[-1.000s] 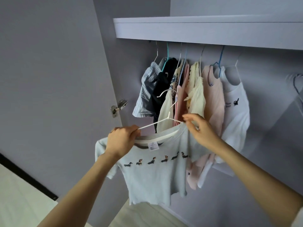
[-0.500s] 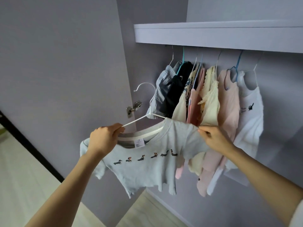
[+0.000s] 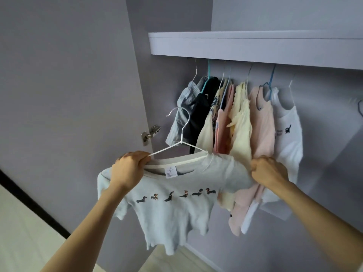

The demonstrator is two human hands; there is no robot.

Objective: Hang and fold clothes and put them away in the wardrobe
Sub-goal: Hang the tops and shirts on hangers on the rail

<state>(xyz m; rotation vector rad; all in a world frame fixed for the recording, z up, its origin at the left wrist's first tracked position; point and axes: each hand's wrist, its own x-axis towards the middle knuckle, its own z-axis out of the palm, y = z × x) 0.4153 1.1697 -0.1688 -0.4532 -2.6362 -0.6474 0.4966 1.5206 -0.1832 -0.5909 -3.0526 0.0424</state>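
Since the pale blue T-shirt (image 3: 172, 205) is thin, light cloth, I judge that it will handle softly: it sags, it folds where it is pulled, and it cannot carry its own shape. What is stiff is the white wire hanger (image 3: 183, 142) inside it, so the hanger is the better place to take hold when the piece goes up to the rail.

At the left, the left hand (image 3: 128, 170) is curled around the left arm of the hanger together with the shoulder cloth; this shoulder lies bunched under the palm, and its sleeve hangs below the wrist. The hook stands free above, between the two hands, not yet on anything.

In the middle, the neckline with its white label and the row of small dogs faces the camera — the body of the shirt hangs straight down below both grips.

At the right, the right hand (image 3: 269, 173) pinches the right sleeve with closed fingers and draws it outward over the hanger's end. Just behind this hand the hanging clothes (image 3: 241, 122) are packed on the rail under the wardrobe shelf (image 3: 255, 48) — a thin hook may slip in the gap to their left, I think.
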